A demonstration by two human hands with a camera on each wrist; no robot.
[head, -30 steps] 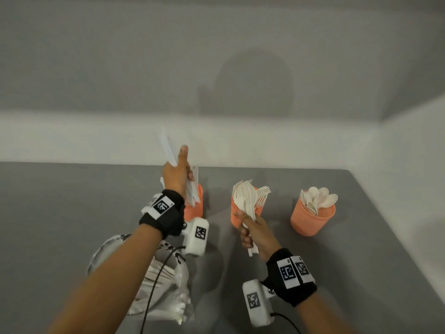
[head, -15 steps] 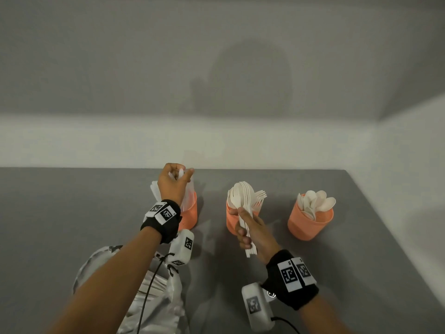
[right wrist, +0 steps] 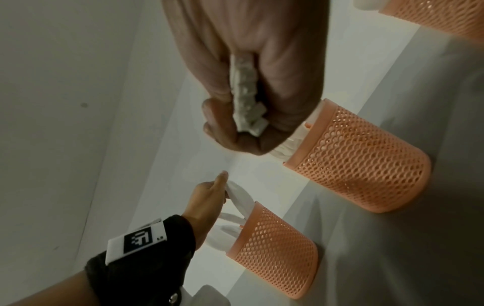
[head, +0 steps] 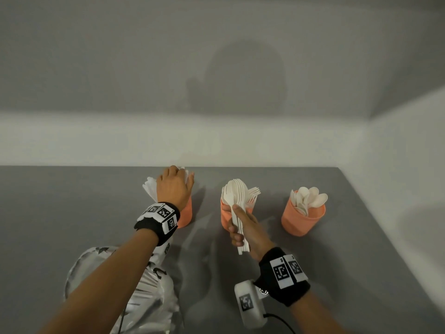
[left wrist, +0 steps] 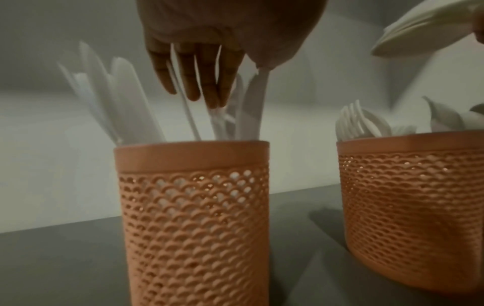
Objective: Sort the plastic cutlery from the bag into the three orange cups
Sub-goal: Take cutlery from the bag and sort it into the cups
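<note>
Left hand: fingers loosely spread over white plastic knives in left orange mesh cup, near worktop's back edge.
Right hand: clamped on white fork stack before middle orange mesh cup.
Clear plastic bag: worktop's near edge.

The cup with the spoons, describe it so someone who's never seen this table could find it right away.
On the grey table, three orange mesh cups stand in a row near the back wall. The spoon cup is the rightmost one, nearest the corner. Only it holds rounded spoon bowls, and neither hand is at it.
</note>
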